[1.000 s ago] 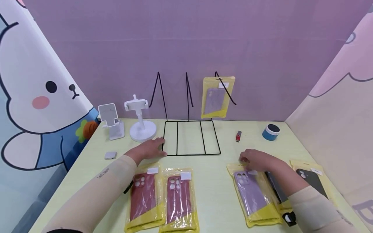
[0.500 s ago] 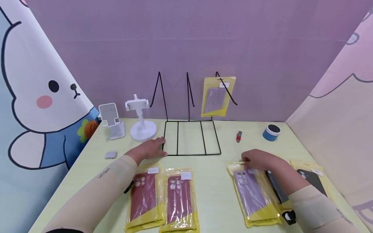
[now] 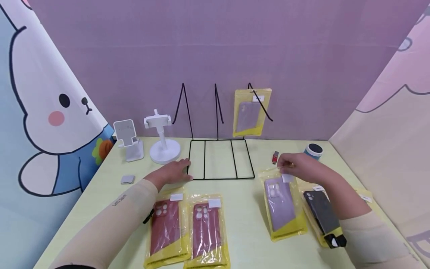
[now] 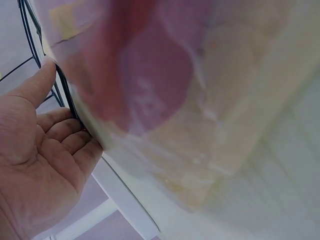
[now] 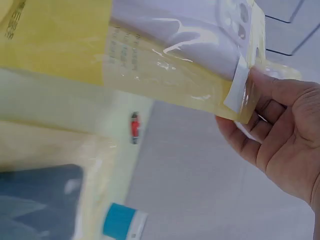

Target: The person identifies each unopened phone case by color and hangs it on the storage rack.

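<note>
My right hand (image 3: 284,167) pinches the top edge of a yellow bag with a purple phone case (image 3: 280,203) and holds that end raised off the table. In the right wrist view the thumb and fingers (image 5: 260,107) squeeze the bag (image 5: 175,45) by its white label. My left hand (image 3: 180,170) lies flat on the table, its fingers straight against the front left corner of the black wire rack (image 3: 220,178). In the left wrist view the thumb (image 4: 42,80) touches the rack wire (image 4: 65,95). Another purple case bag (image 3: 251,112) hangs on the rack's right hook.
Two red case bags (image 3: 168,228) (image 3: 206,229) lie near the front edge. A black case bag (image 3: 322,213) lies beside my right forearm. A red USB stick (image 3: 275,157), a blue cylinder (image 3: 313,150), two white phone stands (image 3: 129,140) (image 3: 162,138) and a small grey square (image 3: 127,179) sit further back.
My right hand has lifted the purple case bag's top end and carried it away from me, toward the rack, uncovering more of the black case bag. The left hand has stayed put.
</note>
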The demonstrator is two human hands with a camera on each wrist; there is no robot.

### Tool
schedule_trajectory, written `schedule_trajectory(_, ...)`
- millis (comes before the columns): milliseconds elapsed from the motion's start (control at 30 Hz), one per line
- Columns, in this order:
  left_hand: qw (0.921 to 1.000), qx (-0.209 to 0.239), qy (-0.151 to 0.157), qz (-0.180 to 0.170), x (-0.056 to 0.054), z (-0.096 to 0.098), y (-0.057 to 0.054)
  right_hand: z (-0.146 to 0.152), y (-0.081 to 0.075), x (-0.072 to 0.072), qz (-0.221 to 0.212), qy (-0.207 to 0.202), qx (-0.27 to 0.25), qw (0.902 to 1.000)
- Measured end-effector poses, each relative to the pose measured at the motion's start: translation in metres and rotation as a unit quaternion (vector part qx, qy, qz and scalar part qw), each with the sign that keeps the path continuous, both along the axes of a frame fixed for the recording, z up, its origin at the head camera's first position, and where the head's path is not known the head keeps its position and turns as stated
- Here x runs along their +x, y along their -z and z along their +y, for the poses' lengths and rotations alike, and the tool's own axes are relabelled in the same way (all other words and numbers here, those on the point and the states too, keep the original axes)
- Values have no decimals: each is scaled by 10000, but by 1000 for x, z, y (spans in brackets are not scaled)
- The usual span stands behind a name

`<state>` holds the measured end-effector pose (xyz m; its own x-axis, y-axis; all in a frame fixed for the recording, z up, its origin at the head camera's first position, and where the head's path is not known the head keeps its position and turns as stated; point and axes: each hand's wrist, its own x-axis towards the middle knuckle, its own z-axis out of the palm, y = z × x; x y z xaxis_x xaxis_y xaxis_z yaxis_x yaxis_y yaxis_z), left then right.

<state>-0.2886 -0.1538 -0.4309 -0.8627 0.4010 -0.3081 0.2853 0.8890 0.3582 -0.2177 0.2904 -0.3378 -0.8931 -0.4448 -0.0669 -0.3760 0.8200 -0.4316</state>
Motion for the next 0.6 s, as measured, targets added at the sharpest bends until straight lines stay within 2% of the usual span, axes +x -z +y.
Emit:
schedule_trajectory(400, 10000, -46, -10, -3, -2, 1, 3, -17, -46, 16, 964, -106, -288, 9949)
schedule_trajectory(600, 9999, -102, 66, 78, -3, 0, 4, -21, -69, 18, 1515, -216, -300, 9878)
